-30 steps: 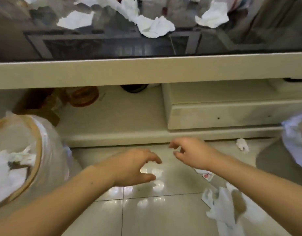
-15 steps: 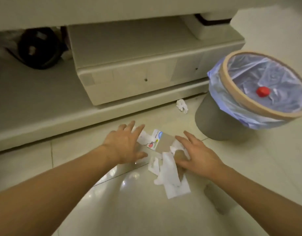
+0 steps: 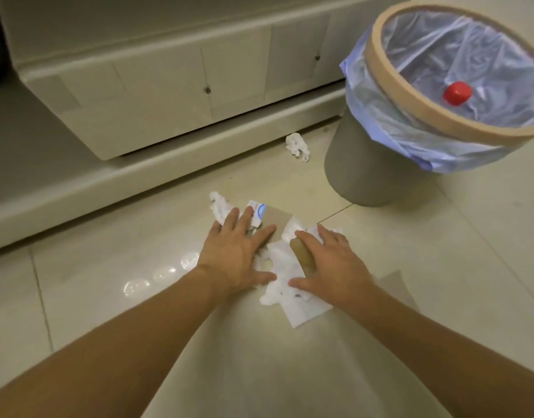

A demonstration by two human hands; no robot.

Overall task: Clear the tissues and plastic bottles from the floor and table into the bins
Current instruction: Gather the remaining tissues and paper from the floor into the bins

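While both hands press floor litter, left hand (image 3: 235,254) flat, fingers spread, on card (image 3: 270,220); right hand (image 3: 329,263) flat on tissues (image 3: 285,285); bin (image 3: 410,122) near, beyond them.

tiled floor (image 3: 115,297) | tissue heap (image 3: 285,268), stray tissue (image 3: 297,146), bin (image 3: 368,167), possibly cardboard (image 3: 276,220)
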